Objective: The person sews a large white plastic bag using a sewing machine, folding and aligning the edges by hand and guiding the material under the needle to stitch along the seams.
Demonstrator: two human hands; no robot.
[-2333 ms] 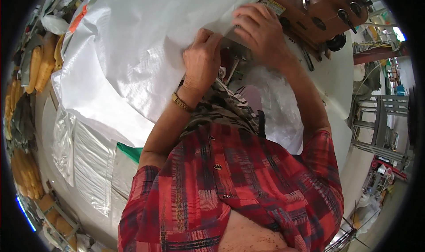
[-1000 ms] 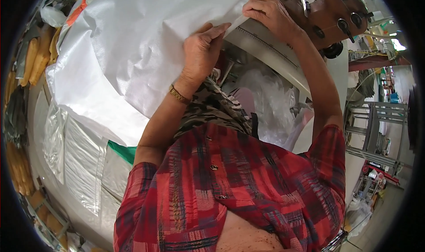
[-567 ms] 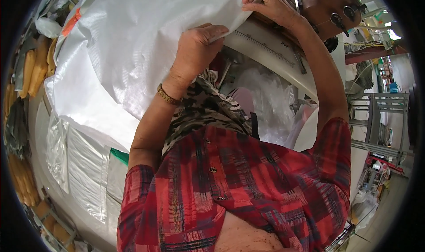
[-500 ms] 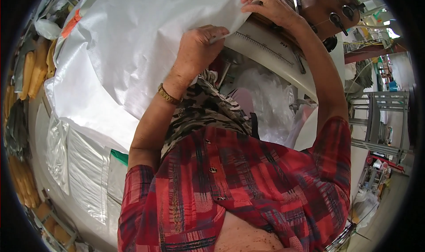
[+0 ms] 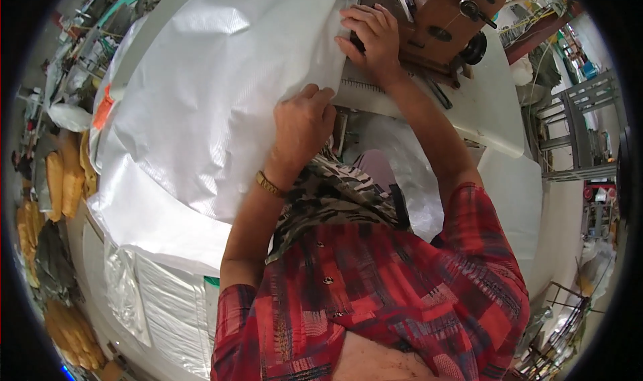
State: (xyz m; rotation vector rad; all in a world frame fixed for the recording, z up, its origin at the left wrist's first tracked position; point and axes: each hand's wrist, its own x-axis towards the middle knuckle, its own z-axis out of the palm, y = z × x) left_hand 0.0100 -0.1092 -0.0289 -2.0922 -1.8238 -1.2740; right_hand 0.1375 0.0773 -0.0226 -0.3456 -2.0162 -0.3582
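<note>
White sheet (image 5: 207, 106): one piece, broad and creased, spread over the left and middle of the worktable (image 5: 489, 120); its right edge runs between the two hands, beside the brown machine (image 5: 439, 16).
Left hand (image 5: 301, 123): curled into a loose fist at the near end of that edge, thumb against the bent forefinger, sheet apparently pinched between; gold-coloured watch (image 5: 268, 183) on the wrist.
Right hand (image 5: 375, 43): half open, fingers spread and bent, thumb apart, at the sheet's edge just in front of the machine's left end; whether it has the edge firmly, cannot tell.
Change, right hand: a moment ago it pinches a raised part of the edge; now the fingers are looser and farther apart.
Change, sheet: the lifted fold between the hands now looks lower and flatter.
Change, view: the head has shifted, so more of the machine's left end shows.
Meaning, as judged: handling passes from lifting the edge to smoothing or settling it beside the machine; the left hand seems to provide the steadier hold.
Ruled scale (image 5: 362, 85): on the worktable, partly covered by the right forearm.
</note>
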